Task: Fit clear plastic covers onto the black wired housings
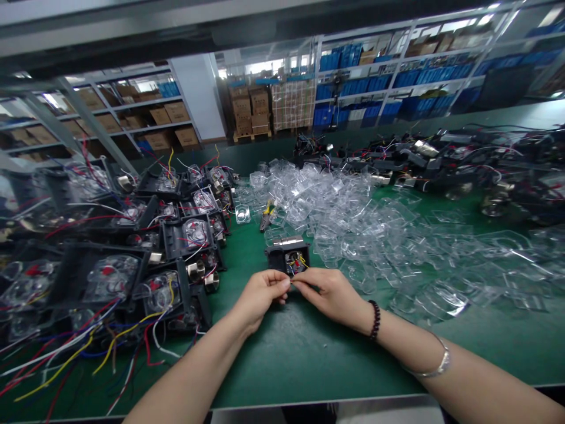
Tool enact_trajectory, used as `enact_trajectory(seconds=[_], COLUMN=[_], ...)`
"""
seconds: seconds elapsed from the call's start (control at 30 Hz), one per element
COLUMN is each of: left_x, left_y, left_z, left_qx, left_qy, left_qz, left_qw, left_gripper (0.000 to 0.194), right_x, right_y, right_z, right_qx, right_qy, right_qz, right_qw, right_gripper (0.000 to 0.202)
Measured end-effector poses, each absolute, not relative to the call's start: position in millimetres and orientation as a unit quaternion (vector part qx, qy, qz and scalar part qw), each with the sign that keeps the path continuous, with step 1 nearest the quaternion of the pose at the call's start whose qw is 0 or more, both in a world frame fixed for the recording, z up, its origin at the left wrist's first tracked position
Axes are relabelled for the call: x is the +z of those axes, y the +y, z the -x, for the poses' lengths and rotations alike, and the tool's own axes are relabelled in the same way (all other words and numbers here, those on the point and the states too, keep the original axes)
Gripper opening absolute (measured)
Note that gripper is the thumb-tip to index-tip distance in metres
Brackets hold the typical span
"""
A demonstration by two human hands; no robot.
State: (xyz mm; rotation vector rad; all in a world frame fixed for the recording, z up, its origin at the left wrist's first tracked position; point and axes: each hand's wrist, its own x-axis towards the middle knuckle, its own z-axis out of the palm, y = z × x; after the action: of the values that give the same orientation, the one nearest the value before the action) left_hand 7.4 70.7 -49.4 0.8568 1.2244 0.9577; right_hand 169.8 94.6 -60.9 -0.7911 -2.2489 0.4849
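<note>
A black plastic housing with a metal fitting and thin coloured wires inside lies on the green table in front of me. At its near edge my left hand is closed, thumb against the fingers, pinching thin wires. My right hand meets it there, its thumb and fingertips also pinched on the wires. The fingertips of both hands almost touch. Exactly which wire each hand grips is too small to tell. Beyond the housing lies a pair of pliers with yellow on the handles.
Clear plastic covers lie heaped behind and to the right. Many wired black housings crowd the left side, their loose wires trailing toward the front edge. More dark assemblies line the back right. A shelf beam crosses overhead.
</note>
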Motion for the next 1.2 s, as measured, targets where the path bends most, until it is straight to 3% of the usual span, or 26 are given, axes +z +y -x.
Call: enact_trajectory(seconds=[0.2,0.47,0.67,0.77,0.93,1.07,1.2], left_x=[-45.8,-38.3,-42.3,-49.8,-52.4,-31.9,-15.7], left_y=[70.3,111.2,162.1,173.9,169.0,148.1,113.5], left_z=[-4.5,16.4,18.7,20.9,23.8,24.9,18.8], left_qx=[0.428,0.528,0.447,0.409,0.406,0.448,0.479], left_qy=[0.549,0.634,0.646,0.659,0.702,0.707,0.676], left_qz=[-0.464,-0.512,-0.555,-0.571,-0.560,-0.544,-0.560], left_qw=[0.548,0.240,0.273,0.270,0.169,0.062,0.026], left_gripper=[0.023,0.020,0.032,0.030,0.010,0.014,0.007], right_x=[-54.8,-55.4,-54.6,-54.3,-54.6,-54.7,-53.7], right_y=[93.7,96.6,97.8,97.7,98.5,98.8,95.9], right_z=[-166.9,-164.8,-163.4,-162.9,-162.6,-163.3,-164.0], right_qx=[0.240,0.297,0.292,0.290,0.294,0.300,0.305], right_qy=[-0.852,-0.818,-0.823,-0.824,-0.821,-0.816,-0.812], right_qz=[0.322,0.346,0.340,0.341,0.341,0.341,0.320], right_qw=[0.337,0.351,0.350,0.347,0.351,0.357,0.382], right_gripper=[0.019,0.021,0.022,0.023,0.021,0.022,0.022])
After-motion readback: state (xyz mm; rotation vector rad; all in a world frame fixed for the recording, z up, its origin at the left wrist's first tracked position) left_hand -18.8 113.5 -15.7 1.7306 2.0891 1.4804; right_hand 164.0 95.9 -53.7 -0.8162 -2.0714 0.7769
